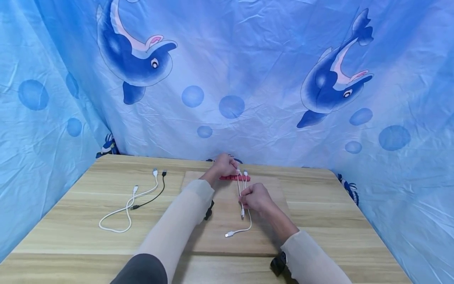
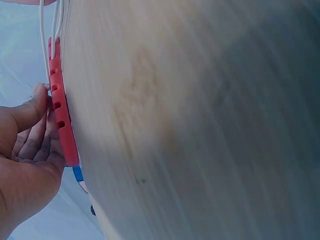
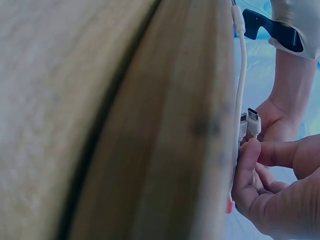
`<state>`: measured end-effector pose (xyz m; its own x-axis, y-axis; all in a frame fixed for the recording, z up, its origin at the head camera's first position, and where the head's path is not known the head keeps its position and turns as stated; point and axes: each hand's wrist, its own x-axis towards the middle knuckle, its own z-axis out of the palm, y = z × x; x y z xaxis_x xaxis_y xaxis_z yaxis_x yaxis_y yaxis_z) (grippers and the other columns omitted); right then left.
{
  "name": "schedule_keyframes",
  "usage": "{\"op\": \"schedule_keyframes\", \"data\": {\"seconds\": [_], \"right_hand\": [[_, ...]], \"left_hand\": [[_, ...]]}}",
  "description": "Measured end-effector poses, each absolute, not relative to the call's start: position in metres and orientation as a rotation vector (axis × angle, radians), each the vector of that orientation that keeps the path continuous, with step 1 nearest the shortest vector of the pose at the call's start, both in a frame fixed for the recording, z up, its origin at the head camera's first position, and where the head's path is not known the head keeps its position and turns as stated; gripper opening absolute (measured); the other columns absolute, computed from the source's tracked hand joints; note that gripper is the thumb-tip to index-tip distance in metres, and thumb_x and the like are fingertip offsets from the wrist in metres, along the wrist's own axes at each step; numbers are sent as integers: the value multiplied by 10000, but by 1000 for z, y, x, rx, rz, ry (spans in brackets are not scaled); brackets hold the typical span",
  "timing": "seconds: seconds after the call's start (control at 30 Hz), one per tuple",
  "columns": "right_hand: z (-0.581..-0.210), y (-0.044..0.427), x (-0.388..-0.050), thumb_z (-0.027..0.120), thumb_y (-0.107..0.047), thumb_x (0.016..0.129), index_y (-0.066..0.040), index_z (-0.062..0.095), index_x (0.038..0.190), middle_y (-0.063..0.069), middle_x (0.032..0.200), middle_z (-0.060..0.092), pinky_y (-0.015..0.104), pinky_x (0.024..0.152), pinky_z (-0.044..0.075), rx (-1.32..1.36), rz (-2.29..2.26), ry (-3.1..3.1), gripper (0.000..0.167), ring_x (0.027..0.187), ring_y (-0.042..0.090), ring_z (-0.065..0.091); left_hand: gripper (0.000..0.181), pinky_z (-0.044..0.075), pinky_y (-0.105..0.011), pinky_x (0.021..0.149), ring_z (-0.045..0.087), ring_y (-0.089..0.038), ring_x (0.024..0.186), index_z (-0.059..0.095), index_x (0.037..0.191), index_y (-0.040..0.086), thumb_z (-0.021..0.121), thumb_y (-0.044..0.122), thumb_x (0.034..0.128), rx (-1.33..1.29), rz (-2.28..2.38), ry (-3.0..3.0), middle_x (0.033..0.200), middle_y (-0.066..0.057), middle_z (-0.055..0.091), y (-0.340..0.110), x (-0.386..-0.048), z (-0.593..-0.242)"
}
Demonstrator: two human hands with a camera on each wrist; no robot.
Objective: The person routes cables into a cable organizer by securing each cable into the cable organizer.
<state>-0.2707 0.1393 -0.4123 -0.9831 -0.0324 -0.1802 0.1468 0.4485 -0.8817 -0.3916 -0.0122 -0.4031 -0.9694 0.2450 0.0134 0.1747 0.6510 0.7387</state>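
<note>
A red slotted strip [image 1: 227, 178] lies near the back of a wooden board, with white cables running over its right part. The left hand [image 1: 224, 165] pinches a white cable's end just above the strip; in the left wrist view that hand [image 2: 30, 145] is beside the strip [image 2: 59, 100], thumb and fingertips on the cable. Nearer the front, the right hand [image 1: 256, 197] pinches white cable below its connectors. The right wrist view shows this hand [image 3: 280, 185] with a white connector [image 3: 253, 120] sticking up from its fingertips. Another white connector [image 1: 229, 234] rests on the board.
On the table's left side lie a looped white cable [image 1: 115, 213] and a short black cable [image 1: 152, 200]. The wooden board [image 1: 227, 244] sits in the middle of the table. Behind stands a blue curtain [image 1: 248, 59] with printed dolphins.
</note>
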Motion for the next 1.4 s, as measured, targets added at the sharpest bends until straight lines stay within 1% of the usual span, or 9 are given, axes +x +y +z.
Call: {"op": "schedule_keyframes", "data": {"seconds": [0.1, 0.27, 0.4, 0.57, 0.7, 0.87, 0.97, 1.2, 1.4], "right_hand": [[-413, 141, -272, 678, 95, 903, 84, 692, 931, 130, 816, 680, 281, 613, 593, 98, -1553, 2526, 33, 644, 140, 650], [-414, 142, -273, 680, 117, 890, 69, 698, 914, 133, 819, 687, 274, 604, 590, 98, -1532, 2534, 57, 646, 142, 652], [-416, 143, -275, 678, 118, 892, 78, 708, 918, 128, 819, 679, 264, 602, 589, 78, -1501, 2546, 56, 637, 132, 651], [-418, 144, -277, 700, 112, 883, 61, 709, 887, 132, 823, 668, 259, 595, 587, 70, -1498, 2543, 51, 628, 128, 645], [-419, 144, -279, 716, 104, 877, 51, 700, 856, 129, 819, 665, 259, 597, 588, 62, -1514, 2524, 59, 632, 127, 641], [-420, 146, -280, 715, 111, 875, 52, 702, 854, 130, 807, 673, 260, 595, 589, 43, -1542, 2491, 63, 618, 125, 639], [-419, 148, -280, 712, 118, 872, 70, 711, 873, 131, 794, 681, 257, 593, 587, 44, -1588, 2451, 48, 596, 122, 636], [-418, 152, -279, 705, 97, 897, 105, 726, 961, 146, 829, 711, 260, 615, 595, 78, -1677, 2353, 68, 606, 119, 653], [-425, 157, -282, 694, 106, 902, 123, 713, 996, 147, 847, 724, 254, 624, 595, 90, -1767, 2256, 97, 626, 115, 658]], "left_hand": [[88, 496, -259, 774, 610, -160, 883, 775, 882, 88, 839, 146, 865, 354, 1224, 2785, 926, -8, 727, -11, -393, -404], [125, 470, -229, 702, 588, -145, 825, 754, 861, 85, 847, 167, 858, 375, 1167, 2824, 892, -3, 699, -8, -393, -406], [142, 467, -233, 673, 587, -147, 783, 737, 826, 89, 851, 171, 849, 375, 1141, 2833, 862, -8, 686, -6, -395, -406], [180, 446, -230, 631, 562, -134, 711, 709, 752, 114, 860, 163, 836, 356, 1160, 2803, 753, 19, 647, -6, -400, -409], [176, 415, -225, 586, 534, -124, 657, 706, 733, 112, 851, 132, 832, 325, 1176, 2780, 649, 46, 597, -6, -403, -411], [179, 379, -229, 536, 507, -124, 605, 699, 723, 99, 838, 97, 836, 290, 1192, 2745, 598, 45, 554, -6, -403, -409], [245, 352, -232, 504, 473, -117, 554, 657, 670, 109, 836, 87, 837, 285, 1201, 2728, 561, 42, 509, -6, -404, -408], [522, 277, -247, 443, 318, -110, 435, 434, 508, 131, 809, 108, 871, 200, 1206, 2718, 479, 37, 333, -6, -406, -408], [568, 263, -242, 433, 298, -95, 415, 409, 485, 149, 785, 169, 910, 210, 1127, 2744, 459, 52, 313, -10, -402, -404]]}}
